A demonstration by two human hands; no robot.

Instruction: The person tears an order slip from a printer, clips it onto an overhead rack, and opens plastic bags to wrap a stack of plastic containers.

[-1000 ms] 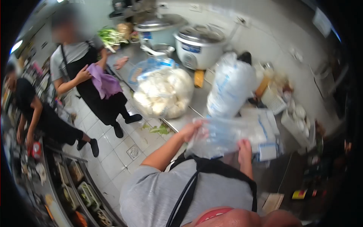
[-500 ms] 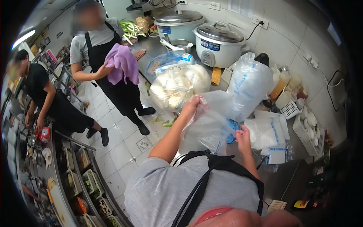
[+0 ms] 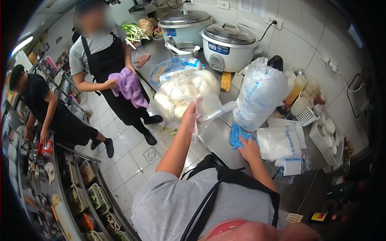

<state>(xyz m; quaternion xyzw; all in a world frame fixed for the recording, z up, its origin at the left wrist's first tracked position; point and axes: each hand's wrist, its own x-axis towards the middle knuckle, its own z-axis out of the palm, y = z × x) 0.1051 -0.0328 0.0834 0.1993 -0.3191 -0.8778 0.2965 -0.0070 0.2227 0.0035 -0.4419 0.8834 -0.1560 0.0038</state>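
Raised above the counter's edge, my left hand [image 3: 189, 118] is closed on a clear plastic bag [image 3: 207, 110], which bunches up and trails to the right. My right hand [image 3: 250, 149] has its fingers on a crumpled blue cloth [image 3: 237, 135] on the steel counter and appears to pinch its edge. Just behind the left hand rests a big clear bag of pale, rounded contents [image 3: 187, 90]. Beyond the blue cloth stands a tall, full plastic bag with blue print [image 3: 259, 96]. Flat stacks of clear bags [image 3: 277, 142] lie right of my right hand.
Two rice cookers [image 3: 229, 46] [image 3: 185, 26] line the wall. A white basket of bowls [image 3: 327, 138] and bottles [image 3: 297, 88] are at the right. One co-worker holds a purple towel [image 3: 128, 88]; another person [image 3: 44, 100] works at the left counter, near food trays [image 3: 96, 197].
The clear bag, earlier spread between both hands, now hangs gathered in my left hand. My right hand has moved onto the blue cloth. The co-worker's purple towel is lower.
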